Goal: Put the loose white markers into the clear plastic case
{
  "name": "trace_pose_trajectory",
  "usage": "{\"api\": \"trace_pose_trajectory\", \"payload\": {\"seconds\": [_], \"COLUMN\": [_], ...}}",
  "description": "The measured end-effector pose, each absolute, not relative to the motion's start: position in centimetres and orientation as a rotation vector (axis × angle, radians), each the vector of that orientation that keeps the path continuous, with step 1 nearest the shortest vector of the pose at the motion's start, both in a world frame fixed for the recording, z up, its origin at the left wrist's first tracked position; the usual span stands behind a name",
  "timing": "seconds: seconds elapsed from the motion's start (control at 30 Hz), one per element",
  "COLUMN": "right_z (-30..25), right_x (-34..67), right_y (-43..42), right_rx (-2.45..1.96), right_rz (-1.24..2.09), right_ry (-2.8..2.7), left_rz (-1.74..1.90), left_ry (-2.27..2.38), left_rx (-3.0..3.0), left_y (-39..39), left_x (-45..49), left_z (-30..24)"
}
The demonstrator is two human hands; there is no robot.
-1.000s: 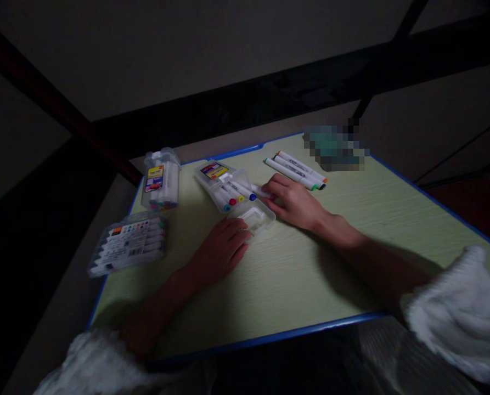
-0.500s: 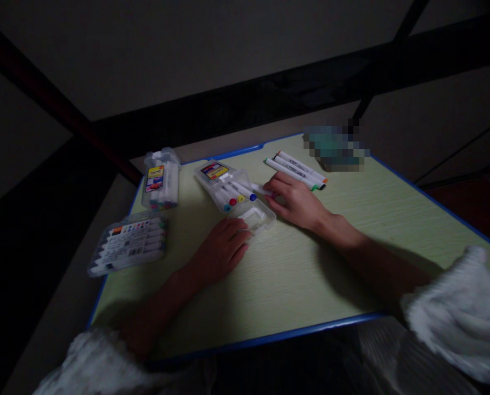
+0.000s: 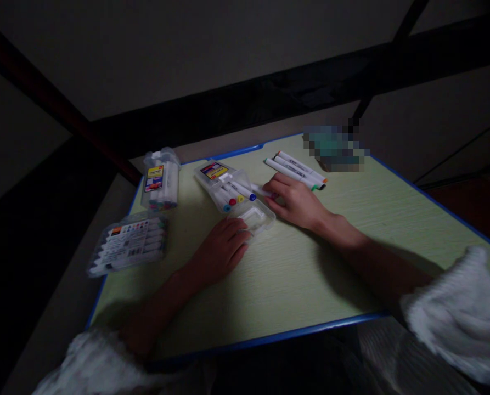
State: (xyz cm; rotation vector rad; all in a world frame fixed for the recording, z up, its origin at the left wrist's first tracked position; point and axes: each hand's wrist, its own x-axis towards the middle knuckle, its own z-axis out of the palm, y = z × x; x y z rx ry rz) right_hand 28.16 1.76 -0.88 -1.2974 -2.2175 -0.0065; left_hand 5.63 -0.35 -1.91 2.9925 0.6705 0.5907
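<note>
An open clear marker case (image 3: 222, 184) lies near the middle of the pale green table (image 3: 294, 280), with several markers in it and its lid (image 3: 253, 218) folded toward me. My left hand (image 3: 222, 249) lies flat with its fingertips on that lid. My right hand (image 3: 296, 202) pinches a white marker (image 3: 262, 190) just right of the case. Three loose markers (image 3: 296, 169) lie beyond my right hand.
A second clear case of markers (image 3: 161, 178) lies at the far left, and a flat pack of markers (image 3: 128, 243) sits at the left edge. A blurred teal object (image 3: 334, 147) rests at the table's far edge. The room around is dark.
My right hand has shifted slightly with the white marker beside the case. The left hand has stayed on the lid.
</note>
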Motion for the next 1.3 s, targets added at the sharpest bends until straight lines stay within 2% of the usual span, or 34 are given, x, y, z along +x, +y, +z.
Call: {"api": "trace_pose_trajectory", "payload": {"seconds": [1.3], "right_z": [-0.89], "right_x": [28.07], "right_y": [1.65], "right_rx": [-1.344], "right_rz": [0.094], "right_ry": [-2.291], "left_rz": [0.601], "left_ry": [0.66], "left_rx": [3.002], "left_y": [-0.27], "left_x": [5.64], "left_z": [-2.13]}}
